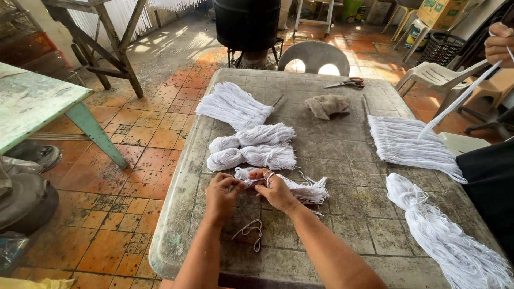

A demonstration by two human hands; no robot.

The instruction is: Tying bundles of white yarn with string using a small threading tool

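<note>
Left hand (221, 194): pinching the string bundle (300, 188)
Right hand (276, 190): gripping it too, string looped on 1 finger
Bench (342, 155): under both hands

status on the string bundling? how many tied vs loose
Done: two tied white bundles lie side by side above the hands. In hand: left hand and right hand grip a third bundle, a string looped over the right fingers. Left: a loose fan of strings at the far end. A cut string lies near the table edge.
</note>
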